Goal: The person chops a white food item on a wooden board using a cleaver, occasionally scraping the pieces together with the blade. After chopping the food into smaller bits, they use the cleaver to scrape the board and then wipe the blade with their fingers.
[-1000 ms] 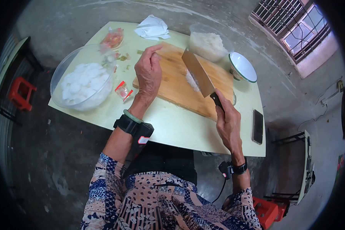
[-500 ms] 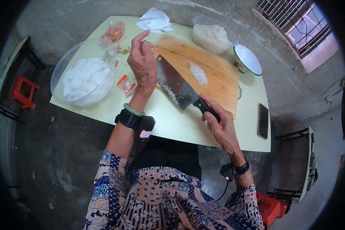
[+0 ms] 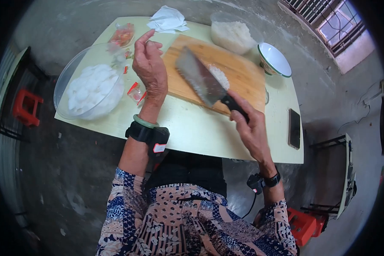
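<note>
My right hand point(image 3: 252, 130) is wrapped round the black handle of a cleaver point(image 3: 199, 77). Its broad blade, slightly blurred, is tilted over the left part of a wooden cutting board point(image 3: 245, 91), and small white bits cling to its lower edge. Behind the blade, a little heap of finely chopped white food point(image 3: 219, 75) lies on the board, partly hidden. My left hand point(image 3: 151, 70) is raised beside the board's left edge, fingers loosely bent and apart, with nothing visible in it.
Left of my left hand stands a large clear bowl point(image 3: 64, 87) of white rounded pieces. Behind are a bag of reddish food point(image 3: 122, 35), white paper point(image 3: 168, 19) and a tub of white shreds point(image 3: 234, 36). An enamel bowl point(image 3: 275, 59), a phone point(image 3: 294, 129) and a small red-edged packet point(image 3: 135, 93) also lie about.
The cleaver has moved from the board's front-left edge to over the board, nearer the chopped heap. My left hand has shifted slightly left and up, away from the blade.
</note>
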A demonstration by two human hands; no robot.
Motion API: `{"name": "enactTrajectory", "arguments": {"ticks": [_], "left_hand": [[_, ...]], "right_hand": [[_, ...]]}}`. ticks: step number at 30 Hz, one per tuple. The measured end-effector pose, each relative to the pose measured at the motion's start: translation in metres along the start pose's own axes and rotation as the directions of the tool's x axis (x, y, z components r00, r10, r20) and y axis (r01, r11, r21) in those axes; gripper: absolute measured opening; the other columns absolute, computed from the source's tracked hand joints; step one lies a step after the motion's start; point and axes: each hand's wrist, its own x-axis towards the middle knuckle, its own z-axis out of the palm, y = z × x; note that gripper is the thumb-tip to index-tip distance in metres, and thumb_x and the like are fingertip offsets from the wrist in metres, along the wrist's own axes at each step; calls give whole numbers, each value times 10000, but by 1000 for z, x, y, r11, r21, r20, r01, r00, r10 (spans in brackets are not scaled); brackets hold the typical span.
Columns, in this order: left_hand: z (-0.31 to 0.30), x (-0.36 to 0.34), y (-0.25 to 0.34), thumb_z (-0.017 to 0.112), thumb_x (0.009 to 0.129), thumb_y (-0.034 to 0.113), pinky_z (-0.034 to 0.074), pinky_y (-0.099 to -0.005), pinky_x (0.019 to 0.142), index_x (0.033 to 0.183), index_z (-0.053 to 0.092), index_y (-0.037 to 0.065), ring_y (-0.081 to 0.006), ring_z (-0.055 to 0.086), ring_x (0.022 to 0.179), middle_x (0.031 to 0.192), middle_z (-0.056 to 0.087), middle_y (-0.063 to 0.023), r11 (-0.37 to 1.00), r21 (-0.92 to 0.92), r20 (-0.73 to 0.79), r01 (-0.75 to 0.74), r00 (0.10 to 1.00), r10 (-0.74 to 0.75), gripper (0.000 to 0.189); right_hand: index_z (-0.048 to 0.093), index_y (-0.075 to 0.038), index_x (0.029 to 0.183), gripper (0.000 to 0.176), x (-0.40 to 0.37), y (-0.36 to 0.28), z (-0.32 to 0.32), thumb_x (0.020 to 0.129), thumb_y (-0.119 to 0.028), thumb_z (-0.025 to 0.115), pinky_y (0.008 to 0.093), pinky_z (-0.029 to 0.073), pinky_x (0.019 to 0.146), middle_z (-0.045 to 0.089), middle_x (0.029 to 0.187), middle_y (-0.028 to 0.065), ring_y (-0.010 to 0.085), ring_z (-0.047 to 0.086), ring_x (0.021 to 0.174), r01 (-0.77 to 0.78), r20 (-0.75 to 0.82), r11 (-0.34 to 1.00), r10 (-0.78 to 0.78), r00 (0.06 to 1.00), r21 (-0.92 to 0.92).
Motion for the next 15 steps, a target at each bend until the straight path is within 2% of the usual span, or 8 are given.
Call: {"name": "enactTrajectory", "arguments": {"ticks": [2,3,5,8,10,12,13,15], "left_hand": [[0,0,2,486,1075,86,531,-268,780,1300,704,26,-85,606,796,947,718,-37,1000,3,-24,4,1000,-4,318],[1,0,2,486,1075,86,531,-268,780,1300,704,26,-85,606,796,947,718,-37,1000,3,-8,-2,1000,2,318],[1,0,3,497,1032,101,540,-313,746,1237,724,32,-148,648,789,900,709,-55,999,47,-23,6,1000,-5,313],[3,0,-3,509,1026,103,543,-315,743,1230,728,32,-145,644,783,888,701,-51,999,40,-12,13,1000,-12,308],[4,-2,-2,514,1023,102,543,-315,741,1231,727,33,-144,642,779,887,700,-51,1000,30,-3,9,1000,-9,306],[3,-3,0,518,1021,100,543,-316,738,1233,727,34,-143,640,776,886,699,-50,1000,22,8,4,1000,-4,305],[3,-2,2,513,1039,83,537,-293,754,1260,717,25,-116,628,786,918,713,-45,1000,27,13,10,1000,-10,307],[1,0,3,508,1056,66,531,-270,770,1287,708,15,-89,617,796,949,728,-39,999,33,18,10,1000,-11,310]], "right_hand": [[600,-56,1490,487,2,-11,8,1007,2,573,332,536,855,741,1030,197,200,665,874,-49,87,998,45,995,39],[600,-56,1490,487,6,-10,10,1007,2,573,332,536,855,741,1030,197,200,665,874,-52,75,997,48,996,50],[595,-53,1489,483,15,-7,14,1009,-13,576,339,537,833,725,950,192,207,651,819,0,123,1000,-2,992,15],[591,-45,1486,476,28,14,11,1011,-22,579,353,534,803,705,894,192,232,634,770,54,20,998,-55,998,15],[597,-32,1473,462,33,14,0,1012,-22,575,367,534,795,722,939,210,264,642,769,9,8,998,-9,1000,-63],[601,-25,1464,451,35,14,-4,1015,-20,572,385,538,806,740,1007,238,308,670,792,15,-135,978,-44,990,-210],[601,-25,1464,451,35,15,-3,1015,-20,572,385,538,806,740,1007,238,308,670,792,17,-134,977,-46,990,-210],[598,-19,1457,446,34,17,-1,1013,-6,564,406,547,875,734,1102,265,370,711,940,56,-157,977,-90,983,-205]]}}
